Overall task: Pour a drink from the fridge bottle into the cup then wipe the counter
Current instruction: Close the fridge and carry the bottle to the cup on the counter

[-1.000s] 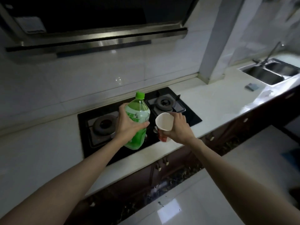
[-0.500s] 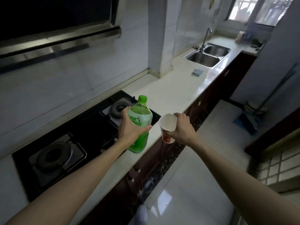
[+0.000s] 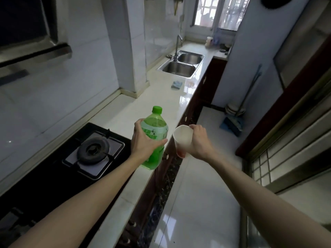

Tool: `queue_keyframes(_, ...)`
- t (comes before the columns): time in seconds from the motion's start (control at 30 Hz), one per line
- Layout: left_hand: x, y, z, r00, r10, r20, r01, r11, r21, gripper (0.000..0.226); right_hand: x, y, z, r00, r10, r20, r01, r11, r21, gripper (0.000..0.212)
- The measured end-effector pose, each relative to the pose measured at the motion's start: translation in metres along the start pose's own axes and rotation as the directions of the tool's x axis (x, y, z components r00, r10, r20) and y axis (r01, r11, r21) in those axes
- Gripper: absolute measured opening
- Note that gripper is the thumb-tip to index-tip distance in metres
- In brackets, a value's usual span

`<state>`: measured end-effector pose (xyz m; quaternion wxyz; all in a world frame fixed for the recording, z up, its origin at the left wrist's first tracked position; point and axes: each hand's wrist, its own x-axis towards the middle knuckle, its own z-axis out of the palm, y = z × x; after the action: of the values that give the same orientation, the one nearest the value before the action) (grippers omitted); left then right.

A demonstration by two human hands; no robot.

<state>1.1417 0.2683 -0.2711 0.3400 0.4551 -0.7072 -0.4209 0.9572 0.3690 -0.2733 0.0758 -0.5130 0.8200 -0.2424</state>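
Observation:
My left hand [image 3: 145, 143] grips a green plastic bottle [image 3: 156, 133] with a green cap on, held upright over the front edge of the white counter [image 3: 157, 97]. My right hand [image 3: 199, 142] holds a white paper cup [image 3: 182, 138] with a red base, tilted so its mouth faces me, just right of the bottle and past the counter's edge. The cup looks empty inside. A blue cloth [image 3: 176, 84] lies on the counter near the sink.
A black gas hob [image 3: 93, 151] lies at my left under a range hood [image 3: 34, 42]. A double steel sink [image 3: 181, 64] with a tap is at the far end. A mop [image 3: 234, 120] leans on the right wall over the tiled floor.
My view has swung to the right along the counter, away from the hob and toward the sink. Both hands keep the bottle and the cup side by side as before.

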Motion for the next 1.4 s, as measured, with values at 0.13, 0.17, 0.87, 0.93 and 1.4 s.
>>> queue_keyframes(0.13, 0.023, 0.007, 0.024, 0.998, 0.022, 0.061, -0.023, 1.0, 0.018, 0.102, 0.019, 0.018, -0.011, 0.999, 0.035, -0.017, -0.035, 0.999, 0.019, 0.085)
queue_keyframes(0.17, 0.029, 0.009, 0.031, 0.997, 0.025, 0.07, -0.027, 0.999, 0.024, 0.102, 0.024, 0.023, -0.013, 0.999, 0.046, -0.019, -0.045, 0.999, 0.028, 0.085)
queue_keyframes(0.87, 0.15, 0.058, 0.172, 0.985, -0.085, -0.151, 0.096, 0.993, 0.073, 0.1, 0.212, 0.158, -0.062, 0.992, -0.066, 0.11, 0.055, 0.993, 0.101, 0.094)
queue_keyframes(0.93, 0.162, 0.06, 0.179, 0.982, -0.09, -0.168, 0.104, 0.992, 0.072, 0.101, 0.229, 0.161, -0.06, 0.989, -0.096, 0.115, 0.084, 0.991, 0.104, 0.094)
queue_keyframes(1.4, 0.281, 0.025, 0.2, 0.949, -0.157, -0.275, 0.176, 0.983, 0.046, 0.096, 0.37, 0.156, -0.016, 0.952, -0.19, 0.241, 0.174, 0.981, 0.086, 0.092)
